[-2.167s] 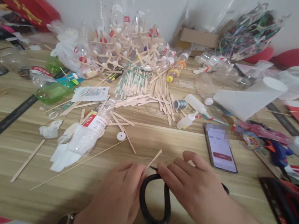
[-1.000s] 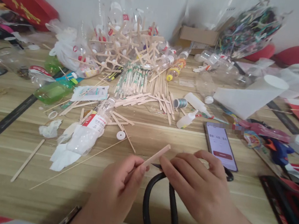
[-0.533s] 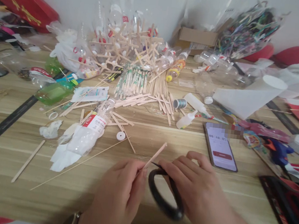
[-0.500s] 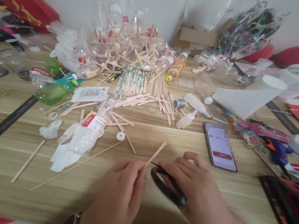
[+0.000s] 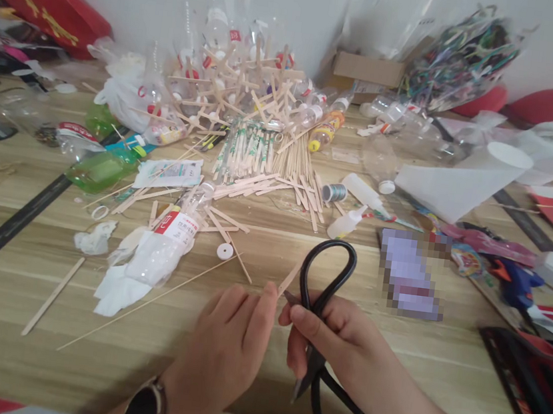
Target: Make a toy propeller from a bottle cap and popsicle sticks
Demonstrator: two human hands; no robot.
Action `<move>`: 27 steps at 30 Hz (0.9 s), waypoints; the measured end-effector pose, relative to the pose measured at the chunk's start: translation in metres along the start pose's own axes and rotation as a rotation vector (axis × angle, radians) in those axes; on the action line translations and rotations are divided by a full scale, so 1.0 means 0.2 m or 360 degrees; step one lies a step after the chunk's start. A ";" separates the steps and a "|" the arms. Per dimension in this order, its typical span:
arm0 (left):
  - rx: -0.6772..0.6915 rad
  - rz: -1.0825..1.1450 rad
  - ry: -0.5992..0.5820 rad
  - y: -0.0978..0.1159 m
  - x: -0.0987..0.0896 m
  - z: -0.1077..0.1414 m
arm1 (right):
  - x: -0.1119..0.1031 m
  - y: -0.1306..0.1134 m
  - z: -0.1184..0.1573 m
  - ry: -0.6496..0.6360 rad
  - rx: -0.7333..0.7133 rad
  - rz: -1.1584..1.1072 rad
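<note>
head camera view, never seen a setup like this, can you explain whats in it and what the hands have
There is no machine here, just a person's two bare hands. Every picture comes from one camera worn on that person's head, looking forward and down. The left hand, with a watch on its wrist, holds a flat wooden stick; the grip is partly hidden. The right hand holds black-handled scissors, spread open, one blade pointing toward the stick. On the wooden table lie a clear bottle with a red and white label, a green bottle and a small spool.
</note>
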State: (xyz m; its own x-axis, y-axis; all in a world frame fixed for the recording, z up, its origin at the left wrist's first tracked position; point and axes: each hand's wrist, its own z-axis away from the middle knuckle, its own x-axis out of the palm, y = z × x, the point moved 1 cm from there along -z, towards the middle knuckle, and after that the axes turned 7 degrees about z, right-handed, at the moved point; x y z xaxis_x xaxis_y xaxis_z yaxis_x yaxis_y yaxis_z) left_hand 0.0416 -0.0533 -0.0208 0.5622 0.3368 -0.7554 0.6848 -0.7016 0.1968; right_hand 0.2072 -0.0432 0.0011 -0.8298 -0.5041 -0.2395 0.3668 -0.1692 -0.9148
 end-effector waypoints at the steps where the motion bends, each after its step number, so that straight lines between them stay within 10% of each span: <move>1: -0.0030 0.0046 0.0000 0.00 0.00 0.00 | 0.01 0.00 0.00 0.0074 -0.0055 0.0113; 7: -0.0495 0.0604 -0.0231 0.02 -0.04 -0.06 | 0.01 0.02 0.01 0.0782 -0.1040 0.1615; 13: -0.1214 0.1270 -0.0639 -0.02 -0.05 -0.06 | -0.07 0.06 0.01 0.0826 -0.1359 0.2512; 21: -0.1318 0.1313 -0.0824 -0.03 -0.03 -0.06 | -0.10 0.07 0.01 0.0786 -0.1325 0.2404; 27: -0.0836 0.0686 -0.0608 -0.02 -0.01 -0.03 | -0.05 0.08 -0.02 0.0486 -0.0686 0.1236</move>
State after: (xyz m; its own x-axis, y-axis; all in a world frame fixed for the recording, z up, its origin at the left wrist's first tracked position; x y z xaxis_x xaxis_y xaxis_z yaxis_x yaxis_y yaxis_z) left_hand 0.0410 -0.0482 -0.0171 0.6950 -0.2046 -0.6893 0.6258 -0.2998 0.7200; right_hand 0.2188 -0.0367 -0.0122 -0.5149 -0.0897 -0.8525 0.7274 0.4806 -0.4899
